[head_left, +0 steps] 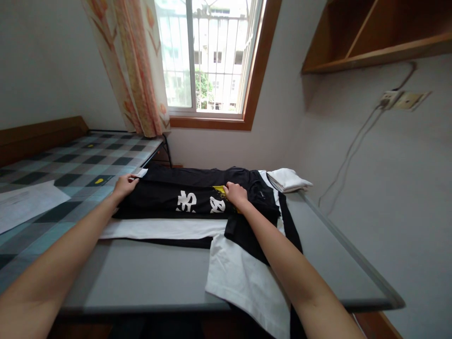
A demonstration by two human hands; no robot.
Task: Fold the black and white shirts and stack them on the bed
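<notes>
A black T-shirt (158, 200) with white characters and a yellow patch lies partly folded over a stack of clothes. My left hand (125, 185) pinches its left end, close to a small white tag (141, 173). Farther right, my right hand (236, 193) has its fingers closed on the black cloth beside the yellow patch. Under the black shirt lies a white shirt (243, 268), whose sleeve hangs toward the front edge. More black cloth (197, 175) stretches along the back.
The clothes lie on a grey table (158, 278). A folded white cloth (287, 180) sits at its back right corner. On the left, a checkered bed (106, 157) bears paper sheets (28, 200). A wall shelf (370, 52) and socket (391, 100) with cables are at right.
</notes>
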